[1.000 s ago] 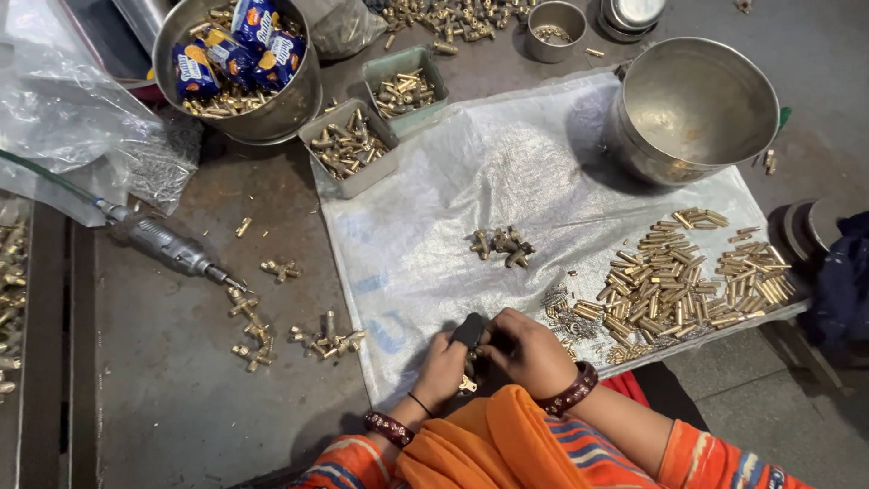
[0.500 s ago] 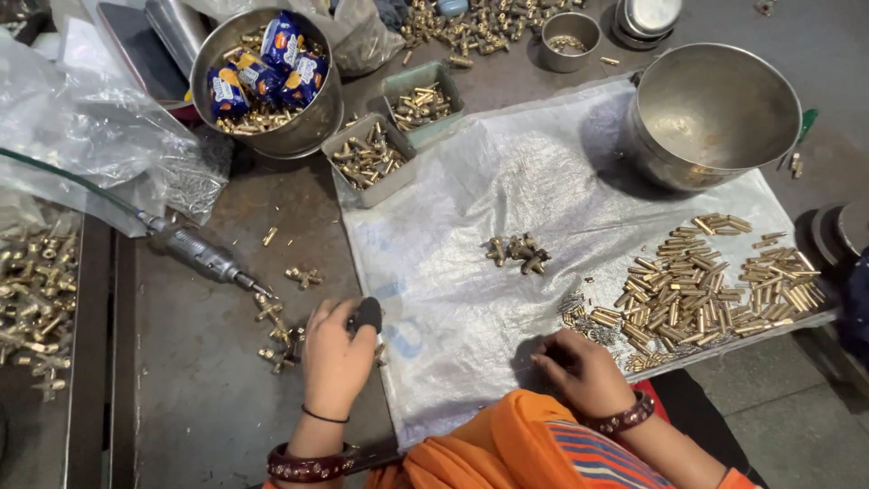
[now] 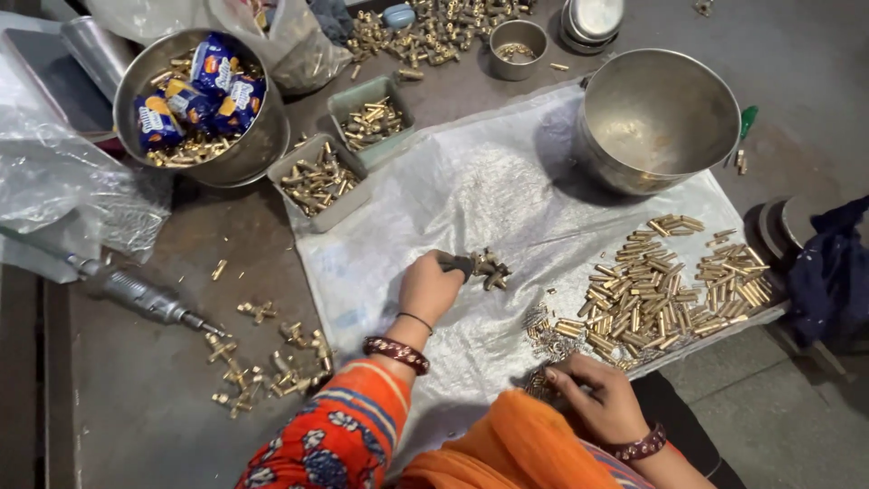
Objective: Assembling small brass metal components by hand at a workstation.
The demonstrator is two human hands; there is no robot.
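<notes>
Left hand (image 3: 428, 288) at the brass cluster (image 3: 490, 269) on the sheet (image 3: 471, 181).
Its fingers pinch a dark tool (image 3: 459, 264) touching the cluster; best to pick one piece cleanly. Right hand (image 3: 590, 396) rests curled over small brass bits near the sheet's edge; its grip cannot be told.

Beyond the white sheet (image 3: 471, 190) stands an empty steel bowl (image 3: 656, 118) at its far right corner. Left of the sheet sit two grey trays (image 3: 321, 181) of brass parts, a steel bowl (image 3: 199, 104) holding blue packets, and a metal hand tool (image 3: 136, 294).
</notes>
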